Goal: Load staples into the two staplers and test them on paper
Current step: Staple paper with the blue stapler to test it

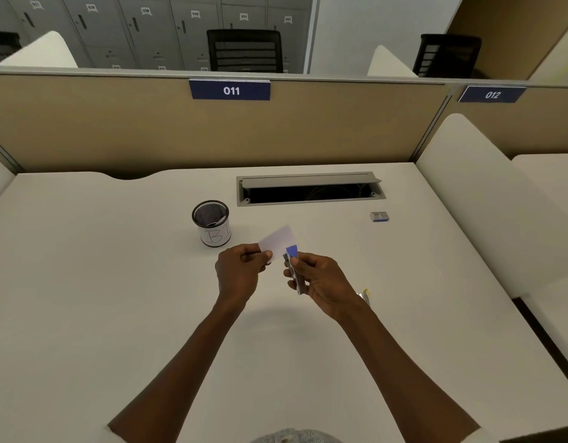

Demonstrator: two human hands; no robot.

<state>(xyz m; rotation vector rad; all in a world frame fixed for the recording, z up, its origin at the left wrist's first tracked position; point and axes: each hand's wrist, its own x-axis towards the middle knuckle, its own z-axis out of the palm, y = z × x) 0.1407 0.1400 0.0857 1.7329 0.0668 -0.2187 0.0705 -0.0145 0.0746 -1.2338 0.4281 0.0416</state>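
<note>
My left hand (241,270) pinches a small white slip of paper (277,240) by its near edge, lifted above the desk. My right hand (321,282) grips a small stapler (292,255) with a blue top and metal body, its front end against the paper's right edge. A second stapler (365,295), yellowish and metallic, lies on the desk just behind my right wrist, mostly hidden. A little staple box (379,216) rests on the desk at the right rear.
A black mesh pen cup (211,222) with a white label stands left of the paper. An open cable slot (309,190) is set in the white desk (116,298) near the tan partition (148,129). A padded divider (487,203) borders the right.
</note>
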